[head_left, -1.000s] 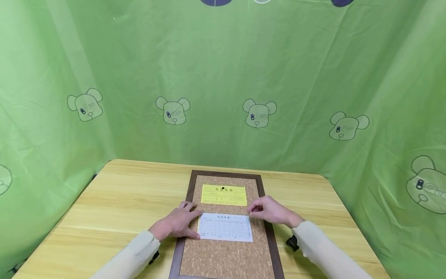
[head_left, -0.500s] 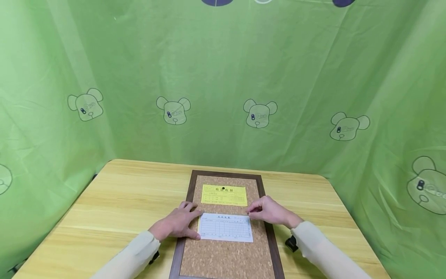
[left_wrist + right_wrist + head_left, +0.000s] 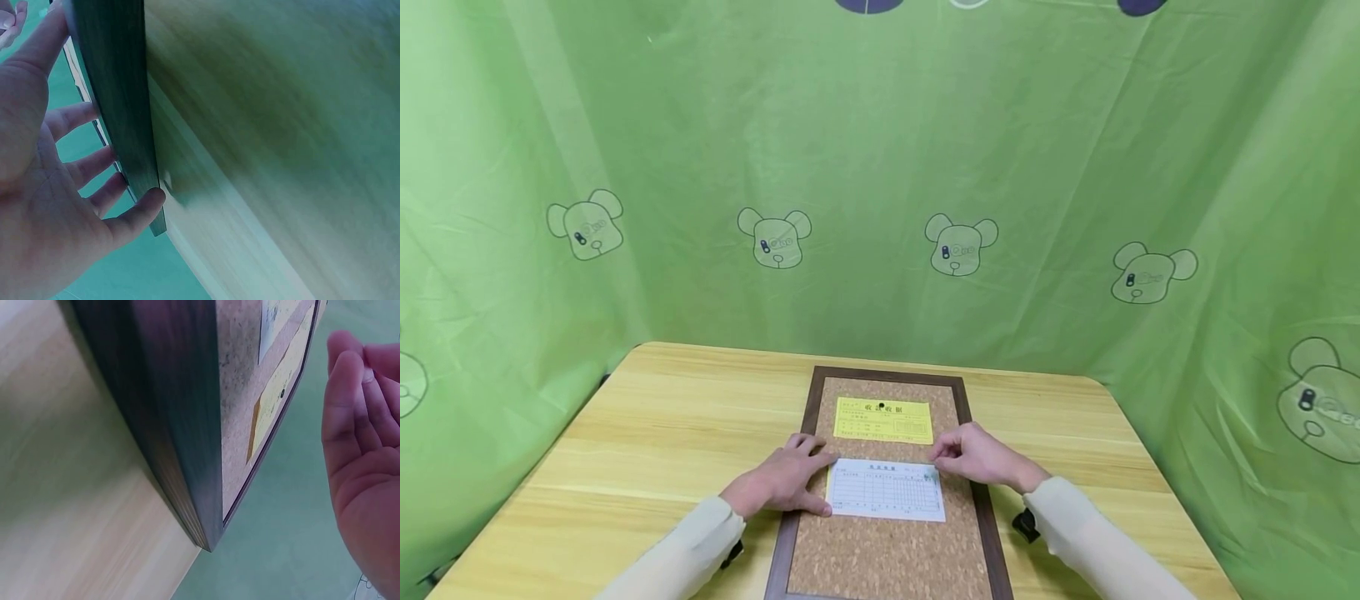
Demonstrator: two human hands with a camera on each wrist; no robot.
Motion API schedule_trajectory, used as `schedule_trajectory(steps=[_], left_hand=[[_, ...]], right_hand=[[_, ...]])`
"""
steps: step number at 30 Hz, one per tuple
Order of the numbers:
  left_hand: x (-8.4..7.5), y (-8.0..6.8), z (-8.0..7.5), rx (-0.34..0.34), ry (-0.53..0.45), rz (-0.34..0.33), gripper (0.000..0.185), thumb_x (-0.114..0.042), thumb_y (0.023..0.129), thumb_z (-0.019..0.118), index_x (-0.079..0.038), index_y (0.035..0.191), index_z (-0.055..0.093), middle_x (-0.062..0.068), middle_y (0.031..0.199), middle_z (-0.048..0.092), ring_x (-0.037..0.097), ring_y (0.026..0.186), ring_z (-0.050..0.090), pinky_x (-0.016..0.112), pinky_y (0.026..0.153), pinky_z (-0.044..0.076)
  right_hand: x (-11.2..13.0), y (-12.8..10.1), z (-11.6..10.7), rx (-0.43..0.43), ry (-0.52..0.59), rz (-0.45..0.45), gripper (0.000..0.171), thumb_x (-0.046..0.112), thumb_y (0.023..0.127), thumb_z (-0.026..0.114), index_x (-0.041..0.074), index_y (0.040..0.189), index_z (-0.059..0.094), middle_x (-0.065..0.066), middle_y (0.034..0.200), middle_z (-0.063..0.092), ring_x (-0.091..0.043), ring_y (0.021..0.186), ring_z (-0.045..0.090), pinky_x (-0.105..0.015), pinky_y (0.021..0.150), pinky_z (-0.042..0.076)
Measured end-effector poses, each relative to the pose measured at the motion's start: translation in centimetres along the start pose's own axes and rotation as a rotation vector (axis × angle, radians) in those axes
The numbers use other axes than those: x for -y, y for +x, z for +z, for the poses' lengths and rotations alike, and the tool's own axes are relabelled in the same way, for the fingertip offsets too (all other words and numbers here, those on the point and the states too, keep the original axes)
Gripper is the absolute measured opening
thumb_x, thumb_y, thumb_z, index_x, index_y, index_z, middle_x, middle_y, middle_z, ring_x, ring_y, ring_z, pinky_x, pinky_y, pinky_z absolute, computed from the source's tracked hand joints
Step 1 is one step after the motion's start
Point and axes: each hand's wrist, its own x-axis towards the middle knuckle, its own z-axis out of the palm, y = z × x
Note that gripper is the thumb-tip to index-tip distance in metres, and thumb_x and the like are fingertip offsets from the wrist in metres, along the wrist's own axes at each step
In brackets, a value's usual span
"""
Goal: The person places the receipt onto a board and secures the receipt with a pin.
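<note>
Left hand (image 3: 778, 485) lies flat, fingers spread, pinning the slip's (image 3: 886, 490) left edge to the corkboard (image 3: 887, 550), probably so it can't slide. Right hand (image 3: 981, 454) pinches something tiny at its top right corner; maybe a pin, too small to tell. Wrist views blurry.

Head cam sits high, facing forward and down over the table (image 3: 647, 433) from some way back. Wrist cams sit very close at the cork board (image 3: 887, 550) frame edges, probably near table level; all three share that board
</note>
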Motion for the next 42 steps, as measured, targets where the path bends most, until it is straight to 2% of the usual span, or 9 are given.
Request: schedule_trajectory(steps=[5,10,16,18,21,23,27,36,42], left_hand=[[0.0,0.0,-0.2,-0.003,-0.012,-0.001,0.084,-0.061,0.073,0.069,-0.014,0.139,0.047,0.016,0.145,0.034,0.034,0.131,0.028,0.051,0.098,0.037],[0.0,0.1,-0.5,-0.018,0.007,0.015,0.083,-0.059,0.074,0.07,-0.012,0.139,0.048,0.017,0.144,0.035,0.035,0.13,0.03,0.051,0.097,0.039],[0.3,0.3,-0.9,-0.026,0.014,0.021,0.083,-0.059,0.074,0.07,-0.011,0.139,0.048,0.018,0.143,0.036,0.036,0.129,0.03,0.051,0.095,0.04],[0.4,0.4,-1.1,-0.031,0.022,0.014,0.083,-0.059,0.074,0.07,-0.012,0.139,0.048,0.018,0.143,0.036,0.036,0.129,0.031,0.051,0.095,0.04],[0.6,0.5,-1.4,-0.032,0.029,0.006,0.083,-0.06,0.074,0.069,-0.013,0.138,0.048,0.018,0.143,0.036,0.036,0.129,0.031,0.051,0.094,0.04],[0.7,0.6,-1.6,-0.028,0.022,0.003,0.084,-0.06,0.073,0.07,-0.013,0.139,0.048,0.018,0.144,0.035,0.036,0.13,0.03,0.052,0.095,0.04],[0.7,0.6,-1.7,-0.02,0.009,-0.003,0.083,-0.059,0.074,0.07,-0.012,0.139,0.048,0.018,0.144,0.035,0.036,0.13,0.03,0.053,0.095,0.039],[0.2,0.4,-0.7,0.003,0.008,0.004,0.083,-0.059,0.074,0.069,-0.013,0.139,0.047,0.018,0.144,0.035,0.036,0.13,0.03,0.052,0.095,0.039],[0.0,0.1,-0.2,0.01,-0.011,0.003,0.082,-0.059,0.074,0.07,-0.014,0.139,0.047,0.017,0.144,0.035,0.035,0.13,0.029,0.052,0.096,0.038]], right_hand=[[-0.3,0.2,0.0,0.014,0.011,0.002,0.007,0.003,0.087,0.065,0.005,0.087,0.071,-0.008,0.075,0.066,-0.007,0.06,0.055,-0.022,0.052,0.047],[-0.4,0.3,-0.3,0.01,0.031,0.005,0.006,0.004,0.087,0.066,0.004,0.088,0.071,-0.007,0.077,0.066,-0.012,0.063,0.058,-0.024,0.053,0.049],[-0.6,0.9,-0.8,-0.024,0.048,0.07,0.007,0.009,0.088,0.066,0.004,0.086,0.069,-0.008,0.074,0.066,-0.019,0.062,0.06,-0.024,0.052,0.048],[-0.6,1.2,-1.1,-0.049,0.027,0.085,0.01,0.011,0.091,0.063,0.004,0.085,0.069,-0.009,0.071,0.064,-0.017,0.06,0.057,-0.024,0.051,0.046],[-0.4,1.8,-1.3,-0.059,-0.045,0.064,0.01,0.009,0.092,0.06,0.004,0.089,0.069,-0.006,0.074,0.064,-0.012,0.063,0.055,-0.024,0.054,0.046],[-0.2,2.1,-1.2,-0.036,-0.104,0.033,0.008,0.006,0.089,0.062,0.004,0.093,0.069,-0.002,0.078,0.064,-0.009,0.068,0.056,-0.024,0.058,0.048],[0.0,2.5,-0.7,0.033,-0.168,-0.016,0.015,0.003,0.083,0.068,0.004,0.098,0.069,0.002,0.085,0.063,-0.008,0.076,0.056,-0.024,0.067,0.05],[-0.4,2.6,1.1,0.11,-0.203,-0.007,0.01,0.004,0.084,0.069,0.01,0.092,0.072,0.007,0.08,0.063,-0.005,0.072,0.056,-0.023,0.065,0.049],[-0.1,2.3,1.8,0.121,-0.224,0.002,0.009,0.004,0.084,0.069,0.009,0.09,0.073,0.01,0.077,0.063,-0.002,0.068,0.056,-0.021,0.062,0.049]])
